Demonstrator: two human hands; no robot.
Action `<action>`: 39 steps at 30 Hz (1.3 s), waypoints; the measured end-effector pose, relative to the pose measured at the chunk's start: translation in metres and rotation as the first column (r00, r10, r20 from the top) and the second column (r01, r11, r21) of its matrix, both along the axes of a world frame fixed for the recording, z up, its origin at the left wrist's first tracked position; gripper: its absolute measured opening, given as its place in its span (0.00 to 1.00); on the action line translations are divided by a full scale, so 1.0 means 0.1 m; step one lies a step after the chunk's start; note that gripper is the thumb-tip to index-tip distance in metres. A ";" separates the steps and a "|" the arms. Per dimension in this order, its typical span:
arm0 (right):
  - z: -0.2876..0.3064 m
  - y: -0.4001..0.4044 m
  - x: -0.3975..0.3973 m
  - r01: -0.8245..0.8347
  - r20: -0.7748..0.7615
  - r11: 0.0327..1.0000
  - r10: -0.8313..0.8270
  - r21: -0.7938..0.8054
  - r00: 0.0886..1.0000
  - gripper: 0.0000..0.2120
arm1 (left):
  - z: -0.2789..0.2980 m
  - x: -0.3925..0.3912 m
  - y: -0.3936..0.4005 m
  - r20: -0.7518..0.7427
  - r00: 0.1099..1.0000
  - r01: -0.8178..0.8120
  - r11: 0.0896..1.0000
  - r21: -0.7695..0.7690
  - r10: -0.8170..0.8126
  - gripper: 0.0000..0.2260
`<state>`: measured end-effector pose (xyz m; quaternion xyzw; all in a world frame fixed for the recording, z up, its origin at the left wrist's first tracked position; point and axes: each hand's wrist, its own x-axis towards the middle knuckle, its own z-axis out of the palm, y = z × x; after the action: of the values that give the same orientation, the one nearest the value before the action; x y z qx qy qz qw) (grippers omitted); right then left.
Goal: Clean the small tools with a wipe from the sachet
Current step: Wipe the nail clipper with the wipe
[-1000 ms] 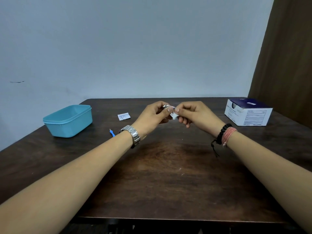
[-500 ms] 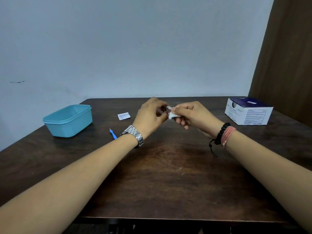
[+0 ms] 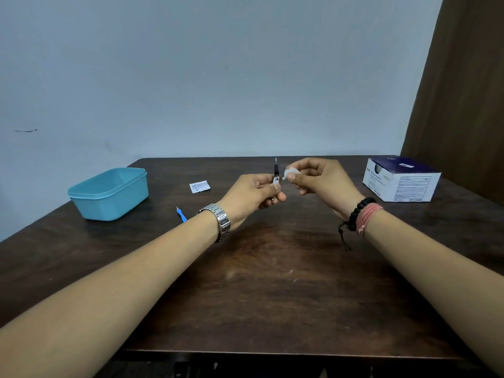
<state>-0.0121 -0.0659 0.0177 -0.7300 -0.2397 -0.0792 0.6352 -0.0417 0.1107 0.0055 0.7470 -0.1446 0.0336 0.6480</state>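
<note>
My left hand (image 3: pixel 252 196) grips a small metal tool (image 3: pixel 276 174) with a black middle part, held upright above the table's centre. Just to its right, my right hand (image 3: pixel 317 177) pinches a small crumpled white wipe (image 3: pixel 290 172) between thumb and fingers, a little apart from the tool. A torn white sachet (image 3: pixel 199 186) lies flat on the dark wooden table (image 3: pixel 272 282) left of my hands. A small blue-handled tool (image 3: pixel 181 214) lies on the table beside my left wrist.
A turquoise plastic tub (image 3: pixel 109 193) stands at the left of the table. A white and dark blue carton (image 3: pixel 401 182) sits at the far right. A pale wall runs behind the table, and a brown panel rises at the right.
The hands were pressed together with the wipe on the tool. Now they have drawn apart, the tool stands upright in my left hand and the wipe is off it.
</note>
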 end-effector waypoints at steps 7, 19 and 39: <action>0.00 0.02 0.01 -0.111 -0.003 0.991 0.112 0.074 0.994 0.08 | -0.01 -0.03 -0.02 0.040 0.999 0.020 0.991 0.130 -0.026 0.11; -0.02 0.05 -0.03 -0.045 0.017 0.999 0.045 0.020 0.999 0.04 | -0.01 -0.06 -0.04 0.087 0.995 0.016 0.969 0.246 -0.038 0.09; 0.01 0.02 -0.01 -0.083 0.079 0.996 0.080 0.038 0.994 0.08 | 0.02 -0.06 -0.06 -0.012 0.998 0.065 0.998 0.027 -0.065 0.08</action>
<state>-0.0132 -0.0644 0.0186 -0.7026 -0.2921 -0.0864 0.6431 -0.0478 0.1050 0.0070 0.7508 -0.1656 0.0063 0.6394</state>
